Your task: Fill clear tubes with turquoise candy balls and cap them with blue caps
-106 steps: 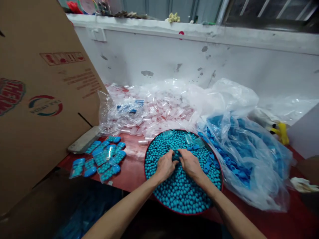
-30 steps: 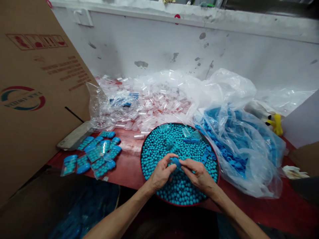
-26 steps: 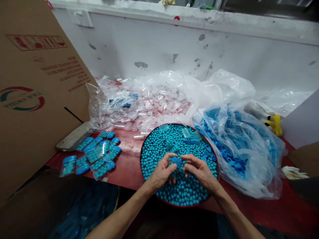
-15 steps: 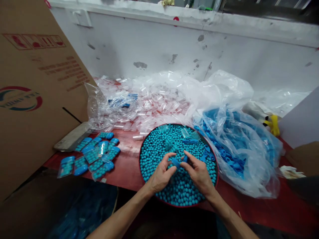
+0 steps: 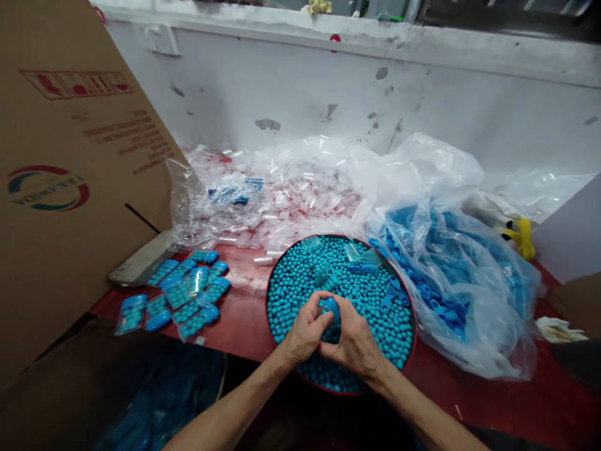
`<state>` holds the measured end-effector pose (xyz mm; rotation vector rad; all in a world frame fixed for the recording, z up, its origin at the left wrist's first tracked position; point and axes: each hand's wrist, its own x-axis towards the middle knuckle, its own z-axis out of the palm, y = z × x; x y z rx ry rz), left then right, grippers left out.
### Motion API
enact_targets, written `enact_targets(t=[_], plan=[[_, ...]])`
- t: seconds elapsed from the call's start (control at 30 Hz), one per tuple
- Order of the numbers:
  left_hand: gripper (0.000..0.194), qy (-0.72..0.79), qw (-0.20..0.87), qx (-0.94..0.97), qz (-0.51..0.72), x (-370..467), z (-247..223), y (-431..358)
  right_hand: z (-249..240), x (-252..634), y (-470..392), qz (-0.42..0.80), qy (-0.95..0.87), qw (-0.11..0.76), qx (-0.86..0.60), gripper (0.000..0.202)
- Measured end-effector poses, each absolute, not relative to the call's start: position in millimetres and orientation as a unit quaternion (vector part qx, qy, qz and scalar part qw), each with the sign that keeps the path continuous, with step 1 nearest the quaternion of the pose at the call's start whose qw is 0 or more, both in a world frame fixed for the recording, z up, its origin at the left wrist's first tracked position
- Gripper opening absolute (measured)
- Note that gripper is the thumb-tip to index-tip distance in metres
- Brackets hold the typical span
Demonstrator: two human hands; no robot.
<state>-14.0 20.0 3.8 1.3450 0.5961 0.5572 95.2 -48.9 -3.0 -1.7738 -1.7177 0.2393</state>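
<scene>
Hands (image 5: 327, 332) grip a blue-capped case (image 5: 332, 308) above turquoise beads (image 5: 347, 366).

Head view — from above tub's (image 5: 415, 329) near side, facing forward and down (wall (image 5: 310, 84) beyond).

You have 1 bare strip of red tabletop (image 5: 246, 304) between the filled packets (image 5: 188, 294) and the round tub (image 5: 267, 300), open from the front edge back to the heaped clear sleeves (image 5: 305, 200). On your right, the plastic bag (image 5: 493, 319) crowds the tub; on your left, the cardboard box (image 5: 79, 144) and grey block (image 5: 143, 258) bar the way.
</scene>
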Motion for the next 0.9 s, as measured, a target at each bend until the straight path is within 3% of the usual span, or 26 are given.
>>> enact_targets(t=[0.13, 0.37, 0.5, 0.57, 0.63, 0.77, 0.9], plan=[[0.022, 0.308, 0.617, 0.667, 0.282, -12, 3, 16, -7, 91, -47, 0.072, -0.655, 0.299, -0.690, 0.060], [0.030, 0.378, 0.458, 0.732, 0.335, -40, 16, 32, 9, 113, -51, 0.120, -0.668, 0.253, -0.690, 0.067], [0.034, 0.502, 0.266, 0.732, 0.376, -91, 12, 71, 12, 143, -35, 0.102, -0.648, 0.252, -0.712, 0.034], [0.038, 0.549, 0.119, 0.737, 0.376, -104, 10, 82, 12, 152, -20, 0.087, -0.675, 0.211, -0.702, 0.033], [0.037, 0.542, 0.044, 0.754, 0.369, -101, 9, 81, 11, 157, -4, 0.080, -0.703, 0.152, -0.690, 0.038], [0.032, 0.445, 0.136, 0.840, 0.279, -54, 9, 56, 11, 159, 16, 0.069, -0.733, 0.055, -0.675, 0.034], [0.042, 0.410, 0.158, 0.885, 0.153, -5, 6, 41, 11, 154, 10, 0.054, -0.742, 0.038, -0.667, 0.017]])
